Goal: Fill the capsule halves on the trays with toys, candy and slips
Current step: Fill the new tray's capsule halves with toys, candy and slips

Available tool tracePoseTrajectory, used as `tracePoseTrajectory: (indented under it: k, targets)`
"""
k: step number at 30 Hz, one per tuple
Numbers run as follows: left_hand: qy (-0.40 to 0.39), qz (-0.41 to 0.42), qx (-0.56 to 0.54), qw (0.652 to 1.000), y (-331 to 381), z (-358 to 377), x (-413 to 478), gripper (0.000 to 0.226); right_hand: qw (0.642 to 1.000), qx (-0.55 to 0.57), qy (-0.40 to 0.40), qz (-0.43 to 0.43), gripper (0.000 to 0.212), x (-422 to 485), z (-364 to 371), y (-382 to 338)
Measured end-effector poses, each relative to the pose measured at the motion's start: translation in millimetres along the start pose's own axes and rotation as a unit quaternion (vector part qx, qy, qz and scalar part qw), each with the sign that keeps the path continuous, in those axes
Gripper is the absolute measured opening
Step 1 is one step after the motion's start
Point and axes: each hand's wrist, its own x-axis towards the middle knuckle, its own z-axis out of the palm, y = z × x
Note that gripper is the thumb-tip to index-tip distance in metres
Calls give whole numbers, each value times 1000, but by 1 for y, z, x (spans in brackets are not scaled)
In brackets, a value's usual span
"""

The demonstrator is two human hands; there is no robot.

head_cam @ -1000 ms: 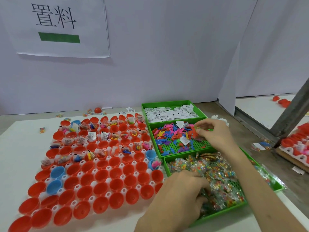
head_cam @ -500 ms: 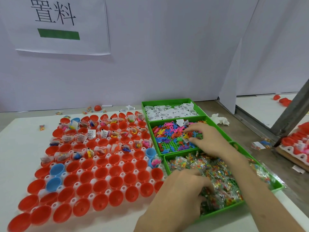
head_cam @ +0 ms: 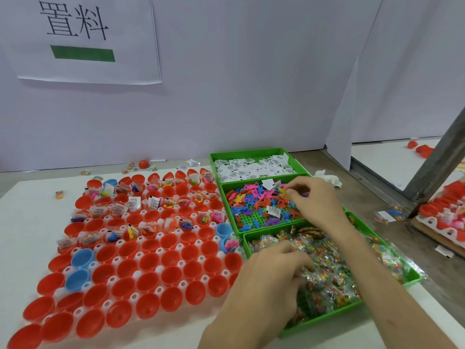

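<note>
Closes the right hand (head_cam: 314,202), flatter a moment ago, into a pinch on a toy (head_cam: 283,193) in the middle bin (head_cam: 228,207); buries the left hand (head_cam: 266,280) in candy (head_cam: 332,273), grip hidden, stocking for empty capsule halves (head_cam: 148,264) alongside.

The capsule halves (head_cam: 173,273) are smooth, glossy plastic, seated in a milky translucent plastic tray (head_cam: 117,260). The bins (head_cam: 251,151) are shiny green plastic. The slips (head_cam: 251,168) look like matt white paper. The toys (head_cam: 251,197) are bright moulded plastic. The candy (head_cam: 327,260) sits in clear, crinkled, glossy wrap. The desk (head_cam: 25,222) is matt white, and the sign (head_cam: 88,69) is plain paper.
</note>
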Motion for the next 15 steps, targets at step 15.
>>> tracePoseTrajectory:
  k: [15]
  targets:
    - [293, -142, -463, 824, -4, -23, 2, 22, 854, 479, -198, -41, 20, -12, -25, -37]
